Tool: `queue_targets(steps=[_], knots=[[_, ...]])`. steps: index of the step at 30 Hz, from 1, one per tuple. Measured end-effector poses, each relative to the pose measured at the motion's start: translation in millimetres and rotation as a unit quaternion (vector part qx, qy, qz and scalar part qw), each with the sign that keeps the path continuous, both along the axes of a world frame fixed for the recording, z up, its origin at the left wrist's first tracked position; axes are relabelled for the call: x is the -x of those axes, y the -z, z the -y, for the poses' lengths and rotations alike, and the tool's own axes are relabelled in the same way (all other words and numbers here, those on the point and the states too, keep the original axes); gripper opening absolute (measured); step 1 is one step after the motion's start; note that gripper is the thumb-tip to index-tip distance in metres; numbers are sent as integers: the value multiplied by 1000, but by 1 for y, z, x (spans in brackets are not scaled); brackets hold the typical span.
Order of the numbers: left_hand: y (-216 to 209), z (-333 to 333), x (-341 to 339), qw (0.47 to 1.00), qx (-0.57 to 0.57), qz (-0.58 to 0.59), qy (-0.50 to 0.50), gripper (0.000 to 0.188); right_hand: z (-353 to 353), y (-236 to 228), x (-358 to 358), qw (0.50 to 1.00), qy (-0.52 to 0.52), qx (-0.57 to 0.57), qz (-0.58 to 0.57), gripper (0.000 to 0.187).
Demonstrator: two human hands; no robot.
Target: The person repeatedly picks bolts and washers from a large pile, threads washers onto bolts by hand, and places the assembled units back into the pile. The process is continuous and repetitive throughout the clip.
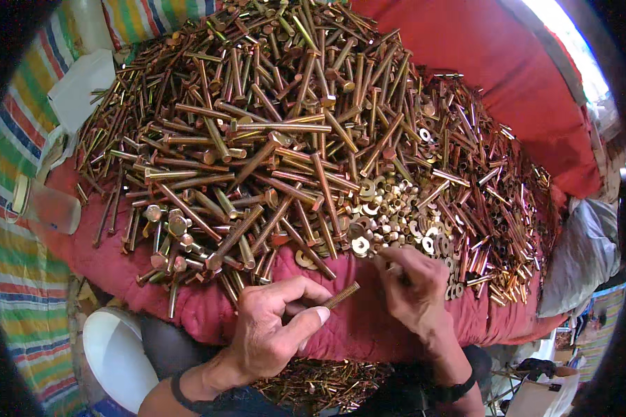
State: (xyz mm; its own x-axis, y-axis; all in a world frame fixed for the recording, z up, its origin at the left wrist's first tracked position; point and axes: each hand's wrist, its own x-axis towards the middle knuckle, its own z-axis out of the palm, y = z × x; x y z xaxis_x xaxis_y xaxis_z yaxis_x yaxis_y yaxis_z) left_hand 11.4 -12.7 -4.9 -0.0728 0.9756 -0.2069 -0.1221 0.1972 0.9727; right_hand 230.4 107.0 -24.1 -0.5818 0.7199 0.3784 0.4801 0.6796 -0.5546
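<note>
My left hand [275, 323] is closed round a bolt [342, 295]. The bolt's threaded end sticks out past the thumb, tilted up to the right, and its head is hidden in the palm. At the near edge of the small hardware, my right hand [419, 288] has its fingers curled together; whatever is between them is hidden. Just beyond it lie loose nuts [398, 208] and flat washers [428, 244]. A large heap of brassy hex bolts [257, 149] rises in front of both hands.
Red quilted cloth [219, 316] lies under the heap. Thin sleeves or pins [476, 201] are piled at the right. At the left stand a clear plastic jar [49, 207] and a white card [82, 90]. More metal pieces [313, 383] lie below the cloth, near a white rounded seat [118, 358].
</note>
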Motion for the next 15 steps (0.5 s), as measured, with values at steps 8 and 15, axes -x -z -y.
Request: queue_targets(steps=[8,15], knots=[[16,-9,-11,960,-176,-219,-12,16,23,-26,-8,941,103,295,-131,8],[28,-7,-24,880,-303,-366,-1,28,39,-18,-21,992,23,125,0,11]])
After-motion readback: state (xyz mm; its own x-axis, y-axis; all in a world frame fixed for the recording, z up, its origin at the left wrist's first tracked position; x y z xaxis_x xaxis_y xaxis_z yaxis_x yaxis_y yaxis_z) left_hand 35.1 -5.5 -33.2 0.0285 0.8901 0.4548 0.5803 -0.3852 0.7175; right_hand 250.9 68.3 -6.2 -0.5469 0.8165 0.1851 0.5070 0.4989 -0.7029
